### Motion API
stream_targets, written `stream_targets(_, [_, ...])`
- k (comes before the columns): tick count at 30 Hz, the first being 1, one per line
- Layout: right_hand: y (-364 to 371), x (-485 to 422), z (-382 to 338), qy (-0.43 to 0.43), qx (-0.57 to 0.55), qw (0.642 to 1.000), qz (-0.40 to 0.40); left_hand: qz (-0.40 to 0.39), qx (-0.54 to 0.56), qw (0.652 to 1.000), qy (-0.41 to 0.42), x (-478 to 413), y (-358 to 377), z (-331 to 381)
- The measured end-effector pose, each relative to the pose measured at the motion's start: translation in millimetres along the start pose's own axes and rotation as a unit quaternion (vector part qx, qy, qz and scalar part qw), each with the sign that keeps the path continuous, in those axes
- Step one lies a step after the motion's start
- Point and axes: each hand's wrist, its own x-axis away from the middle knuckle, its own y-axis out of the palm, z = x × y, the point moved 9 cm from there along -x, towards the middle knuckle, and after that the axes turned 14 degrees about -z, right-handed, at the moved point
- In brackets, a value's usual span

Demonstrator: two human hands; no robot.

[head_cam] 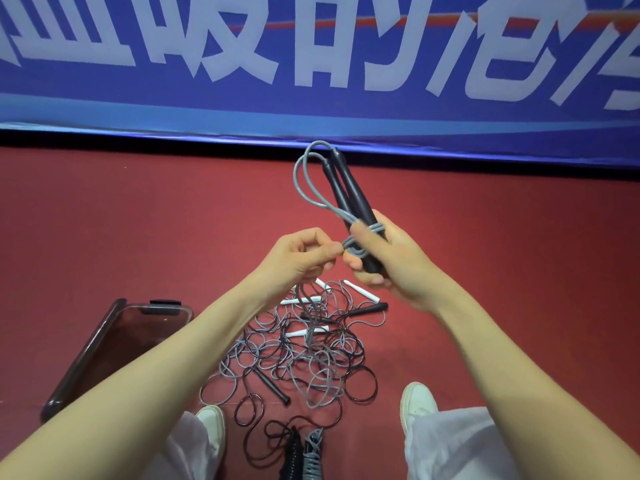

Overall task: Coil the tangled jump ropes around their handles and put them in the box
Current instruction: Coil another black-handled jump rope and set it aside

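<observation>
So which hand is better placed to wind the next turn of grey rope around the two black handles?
Left. The left hand pinches the grey rope right beside the wraps; the right hand grips both black handles, so it is probably best left holding them.

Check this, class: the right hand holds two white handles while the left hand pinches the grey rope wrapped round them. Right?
No: the head view shows the two handles in the right hand are black, not white. The left hand does pinch the grey rope wrapped round them.
</observation>
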Motion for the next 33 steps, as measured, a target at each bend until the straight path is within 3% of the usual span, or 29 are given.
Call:
stream_targets(2, [-5, -3, 4, -0.005, -0.052, 0.998, 0.032, 0.001, -0.012, 1.000, 0.001, 0, 2, 1])
stream_targets(5, [-2, -4, 3, -0.017, -0.064, 0.998, 0.019, -0.038, -0.031, 0.999, -0.016, 0, 5, -2])
stream_targets(8, [1, 0, -2, -0.022, -0.114, 0.993, -0.035, -0.138, -0.044, 0.987, -0.073, 5, 8, -18])
stream_targets(11, [11, 10, 2, 0.037, -0.108, 0.985, -0.133, -0.155, -0.108, 0.976, -0.110, 11, -5, -22])
stream_targets(15, [33, 32, 40, 0.215, 0.061, 0.950, -0.218, -0.161, -0.232, 0.951, -0.126, 11, -26, -4])
stream_targets(16, [36, 35, 51, 0.267, 0.158, 0.924, -0.223, -0.152, -0.231, 0.951, -0.139, 12, -29, 1])
stream_targets(18, [34, 35, 73, 0.340, 0.384, 0.829, -0.224, -0.163, -0.265, 0.936, -0.164, 10, -23, 4])
stream_targets(20, [27, 30, 88, 0.379, 0.520, 0.739, -0.197, -0.185, -0.330, 0.909, -0.174, 6, 0, 2])
stream_targets(21, [19, 26, 90, 0.386, 0.561, 0.714, -0.164, -0.182, -0.357, 0.901, -0.167, 5, 10, 1])
stream_targets(23, [-8, 16, 77, 0.371, 0.622, 0.687, -0.063, -0.140, -0.386, 0.900, -0.148, -1, 16, 0])
stream_targets(25, [-36, 13, 50, 0.344, 0.650, 0.676, 0.048, -0.095, -0.338, 0.927, -0.132, -2, 14, -2])
stream_targets(29, [-49, 12, 14, 0.251, 0.662, 0.686, 0.169, -0.097, -0.128, 0.973, -0.166, -1, 27, -20])
stream_targets(33, [-43, 8, 6, 0.159, 0.584, 0.768, 0.209, -0.105, -0.026, 0.980, -0.167, 0, 29, -17])
